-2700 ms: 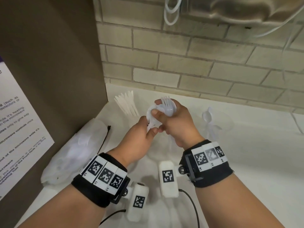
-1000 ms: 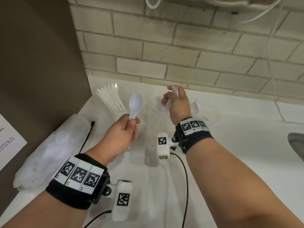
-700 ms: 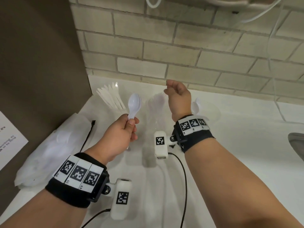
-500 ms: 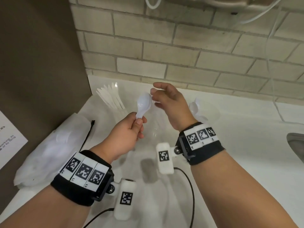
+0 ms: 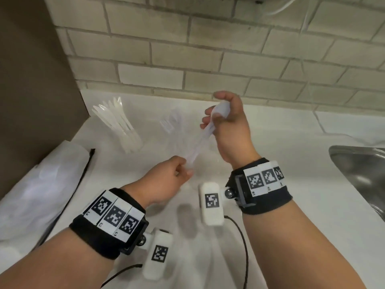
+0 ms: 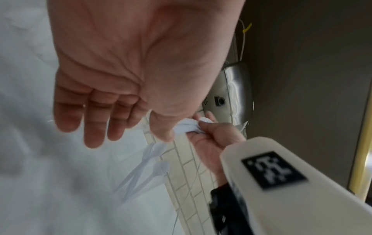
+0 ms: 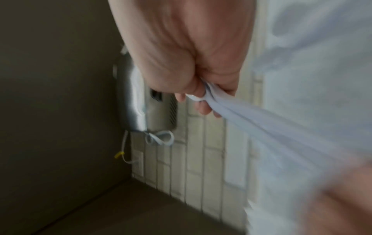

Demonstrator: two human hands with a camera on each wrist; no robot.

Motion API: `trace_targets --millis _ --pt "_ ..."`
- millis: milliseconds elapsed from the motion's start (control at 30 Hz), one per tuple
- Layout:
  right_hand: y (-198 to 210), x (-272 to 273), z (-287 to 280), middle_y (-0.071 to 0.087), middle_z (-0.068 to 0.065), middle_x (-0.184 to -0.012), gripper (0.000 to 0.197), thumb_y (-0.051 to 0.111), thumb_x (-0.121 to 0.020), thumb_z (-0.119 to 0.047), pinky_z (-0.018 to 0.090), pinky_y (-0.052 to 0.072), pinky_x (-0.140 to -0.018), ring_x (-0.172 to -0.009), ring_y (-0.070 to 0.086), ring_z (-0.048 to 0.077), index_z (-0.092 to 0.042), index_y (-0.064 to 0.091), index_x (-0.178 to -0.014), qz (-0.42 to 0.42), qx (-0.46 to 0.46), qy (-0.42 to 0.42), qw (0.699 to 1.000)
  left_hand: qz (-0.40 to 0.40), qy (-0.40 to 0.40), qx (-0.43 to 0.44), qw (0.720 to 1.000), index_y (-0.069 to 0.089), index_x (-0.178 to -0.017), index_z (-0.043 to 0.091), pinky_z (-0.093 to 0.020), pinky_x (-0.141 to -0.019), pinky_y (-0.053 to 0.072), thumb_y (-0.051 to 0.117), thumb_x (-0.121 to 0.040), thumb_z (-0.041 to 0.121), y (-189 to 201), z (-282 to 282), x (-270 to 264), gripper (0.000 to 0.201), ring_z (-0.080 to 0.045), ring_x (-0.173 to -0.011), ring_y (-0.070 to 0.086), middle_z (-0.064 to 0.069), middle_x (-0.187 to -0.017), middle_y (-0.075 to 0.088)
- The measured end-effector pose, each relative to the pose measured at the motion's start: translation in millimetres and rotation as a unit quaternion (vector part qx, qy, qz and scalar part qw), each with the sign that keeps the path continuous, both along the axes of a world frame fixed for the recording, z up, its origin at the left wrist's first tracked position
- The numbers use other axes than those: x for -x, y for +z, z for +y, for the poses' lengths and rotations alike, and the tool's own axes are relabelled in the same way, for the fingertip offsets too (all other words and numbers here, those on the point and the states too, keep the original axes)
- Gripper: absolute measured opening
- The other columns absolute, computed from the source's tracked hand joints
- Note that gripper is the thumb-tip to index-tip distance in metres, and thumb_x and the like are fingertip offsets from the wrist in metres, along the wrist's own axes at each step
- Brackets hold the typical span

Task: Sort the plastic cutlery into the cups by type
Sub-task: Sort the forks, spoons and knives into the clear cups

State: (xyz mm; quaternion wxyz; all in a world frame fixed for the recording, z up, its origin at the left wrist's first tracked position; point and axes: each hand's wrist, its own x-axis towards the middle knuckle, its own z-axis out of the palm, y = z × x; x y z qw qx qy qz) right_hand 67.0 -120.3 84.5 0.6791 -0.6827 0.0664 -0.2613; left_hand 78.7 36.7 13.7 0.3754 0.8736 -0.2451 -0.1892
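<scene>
My right hand (image 5: 216, 114) grips a white plastic spoon (image 5: 200, 140) by its bowl, above the white counter (image 5: 281, 155); the handle slants down to the left. In the right wrist view the right hand (image 7: 198, 97) pinches the spoon (image 7: 261, 127). My left hand (image 5: 183, 170) sits at the handle's lower end with relaxed fingers; the left wrist view shows the left hand (image 6: 96, 127) holding nothing. A clear cup of knives (image 5: 116, 126) stands at the back left, a clear cup of forks (image 5: 173, 126) beside it. Spoons in a clear cup (image 6: 149, 159) show only in the left wrist view.
A crumpled plastic bag (image 5: 41, 184) lies on the counter at the left against a brown wall (image 5: 31, 80). A steel sink (image 5: 358, 167) opens at the right. A brick wall (image 5: 208, 59) closes the back. Black cables (image 5: 243, 236) trail near my wrists.
The spoon passed from my left hand to my right, which closed on its bowl. My left hand let go and dropped lower. Earlier my right hand put a fork away.
</scene>
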Motion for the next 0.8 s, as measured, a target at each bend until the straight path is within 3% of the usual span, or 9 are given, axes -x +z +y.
trace_targets --millis 133,300,367,467,533,567,633,667,800 --pt "31.9 -11.1 -49.9 0.052 0.003 -0.089 0.058 0.023 -0.080 0.013 0.028 0.053 -0.076 -0.069 0.054 0.012 -0.036 0.051 -0.095 -0.078 0.134 -0.149 0.977 -0.056 -0.066 -0.161 0.983 0.052 -0.128 0.028 -0.027 -0.096 0.037 0.053 -0.092 0.046 -8.2 6.2 3.4 0.041 -0.017 -0.115 0.051 0.003 -0.133 0.048" --pt "9.2 -37.6 -88.1 0.054 0.013 -0.104 0.059 0.019 -0.072 0.013 0.015 0.047 -0.074 -0.085 0.058 0.022 -0.033 0.049 -0.095 -0.044 0.218 -0.184 0.957 -0.176 0.121 -0.349 0.913 0.035 -0.136 0.036 -0.049 -0.105 0.026 0.046 -0.089 0.056 3.5 58.0 -6.7 0.052 -0.028 -0.138 0.018 0.000 -0.150 0.025" --pt "-7.4 -44.3 -95.0 0.056 0.011 -0.104 0.054 0.021 -0.075 0.013 0.011 0.046 -0.070 -0.088 0.061 0.024 -0.028 0.049 -0.097 -0.004 0.232 -0.181 0.956 -0.129 0.223 -0.414 0.873 0.034 -0.128 0.033 -0.056 -0.104 0.027 0.046 -0.081 0.061 -15.5 100.8 -34.5 0.056 -0.038 -0.136 0.019 -0.008 -0.145 0.027" --pt "-25.9 -49.8 -100.8 0.056 0.009 -0.103 0.047 0.024 -0.081 0.012 0.009 0.045 -0.066 -0.092 0.063 0.023 -0.021 0.051 -0.100 0.057 0.248 -0.159 0.954 -0.037 0.267 -0.472 0.839 0.036 -0.114 0.026 -0.067 -0.088 0.042 0.040 -0.057 0.064 -100.3 178.9 -111.5 0.068 -0.051 -0.112 0.047 -0.020 -0.122 0.049" --pt "-34.2 -52.6 -101.8 0.057 0.010 -0.111 0.042 0.027 -0.086 0.009 0.016 0.047 -0.072 -0.099 0.063 0.023 -0.013 0.055 -0.106 0.109 0.270 -0.148 0.945 -0.063 0.264 -0.445 0.853 0.042 -0.116 0.019 -0.065 -0.079 0.046 0.042 -0.054 0.059 -168.8 211.5 -163.7 0.074 -0.050 -0.095 0.053 -0.024 -0.108 0.053" --pt "-37.1 -53.7 -101.7 0.057 0.012 -0.117 0.040 0.030 -0.088 0.007 0.019 0.045 -0.078 -0.105 0.061 0.024 -0.009 0.058 -0.111 0.137 0.292 -0.147 0.935 -0.026 0.272 -0.418 0.866 0.040 -0.127 0.016 -0.063 -0.081 0.045 0.043 -0.054 0.056 -174.7 207.8 -170.4 0.083 -0.050 -0.098 0.053 -0.027 -0.114 0.050" --pt "-40.8 -55.4 -100.8 0.053 0.013 -0.129 0.039 0.035 -0.090 0.004 0.013 0.037 -0.084 -0.116 0.055 0.024 -0.005 0.061 -0.117 0.197 0.331 -0.138 0.912 0.023 0.298 -0.414 0.860 0.005 -0.149 0.021 -0.060 -0.093 0.039 0.052 -0.056 0.051 -117.8 177.1 -138.4 0.108 -0.047 -0.118 0.044 -0.027 -0.140 0.030" --pt "-42.1 -55.9 -100.3 0.051 0.013 -0.134 0.038 0.037 -0.091 0.003 0.012 0.034 -0.086 -0.120 0.053 0.024 -0.004 0.062 -0.119 0.220 0.341 -0.130 0.905 0.041 0.304 -0.431 0.848 -0.009 -0.148 0.026 -0.056 -0.098 0.035 0.057 -0.060 0.048 -79.9 163.6 -115.3 0.112 -0.044 -0.123 0.037 -0.023 -0.144 0.024" --pt "-38.5 -52.3 -95.3 0.043 0.013 -0.142 0.043 0.044 -0.088 -0.006 0.029 0.034 -0.108 -0.129 0.045 0.030 -0.010 0.056 -0.129 0.230 0.352 -0.148 0.895 0.006 0.337 -0.461 0.821 -0.004 -0.145 0.035 -0.051 -0.099 0.033 0.056 -0.076 0.039 -6.0 122.6 -45.5 0.091 -0.040 -0.118 0.034 -0.020 -0.135 0.038"
